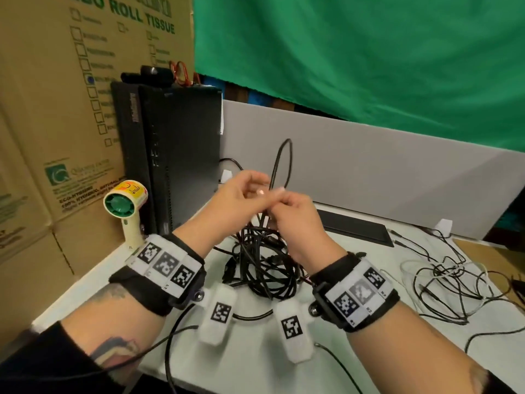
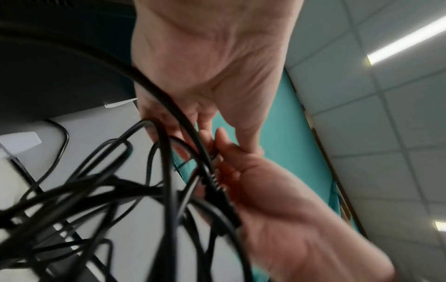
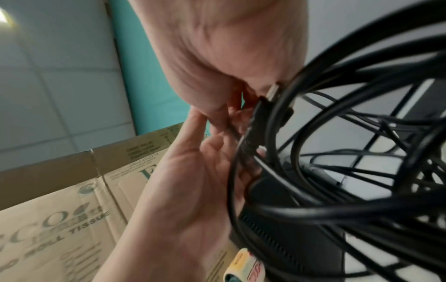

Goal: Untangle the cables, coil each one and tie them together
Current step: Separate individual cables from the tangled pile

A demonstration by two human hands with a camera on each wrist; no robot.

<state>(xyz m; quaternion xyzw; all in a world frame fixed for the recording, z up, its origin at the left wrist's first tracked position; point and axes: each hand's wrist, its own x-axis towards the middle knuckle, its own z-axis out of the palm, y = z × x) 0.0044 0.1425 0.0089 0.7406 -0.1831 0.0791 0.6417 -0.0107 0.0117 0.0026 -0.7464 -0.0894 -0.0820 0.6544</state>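
On the bench [image 1: 255, 362] the black cable tangle [image 1: 264, 263] sits in the middle, not yet separated; thinner wires [image 1: 443, 282] lie loose at right. Left hand [image 1: 235, 200] and right hand [image 1: 295, 220] pinch strands lifted above it. Nothing looks coiled or tied, so I think most work remains.

A tangled bundle of thick black rubber-sheathed cables [image 1: 264, 260] hangs in loose overlapping loops, its lower part resting on the white table [image 1: 255, 362]. 1 narrow loop stands up above the bundle. A second tangle of thin black and white cables [image 1: 443, 282] lies flat, well apart to the right.
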